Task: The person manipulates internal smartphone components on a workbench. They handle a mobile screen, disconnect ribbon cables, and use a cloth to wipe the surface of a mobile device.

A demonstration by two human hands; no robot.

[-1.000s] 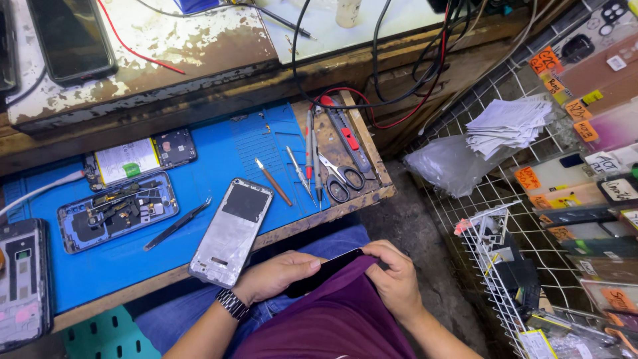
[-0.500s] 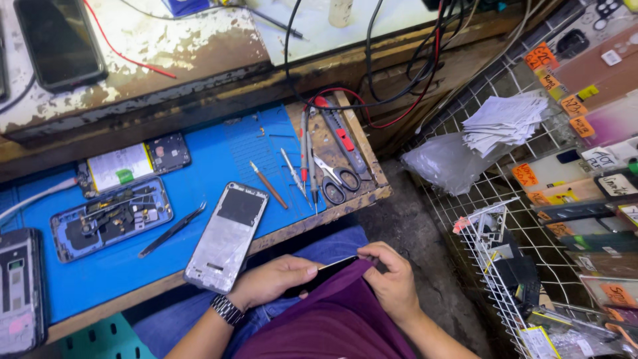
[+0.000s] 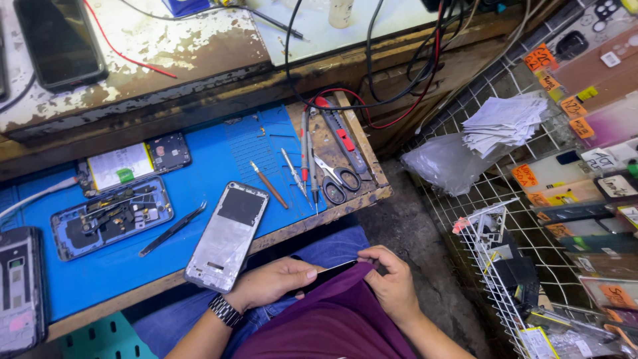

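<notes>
Screen (image 3: 327, 271) is the thing between your hands right now, a thin dark panel lying nearly edge-on over your lap, against the purple shirt (image 3: 332, 319). Its long axis runs left to right, tipped a bit upward toward your right side. Your left hand (image 3: 278, 280) pinches the lower left end with the thumb laid along the edge, and your right hand (image 3: 392, 282) has its fingertips curled onto the upper right end, so both are closed on the same piece and neither one is spread. You're basically holding it like a ruler by both tips. It's off the surface (image 3: 199, 219) entirely, just below the front edge, and the silver frame (image 3: 227, 236) on the blue mat sits just above your left hand, long axis pointing away from you and leaning slightly right. So the left hand is clearly the nearer one to that frame; the right is well apart from it, closer to the scissors (image 3: 337, 179). Tweezers (image 3: 171, 230) lie just left of the frame.
</notes>
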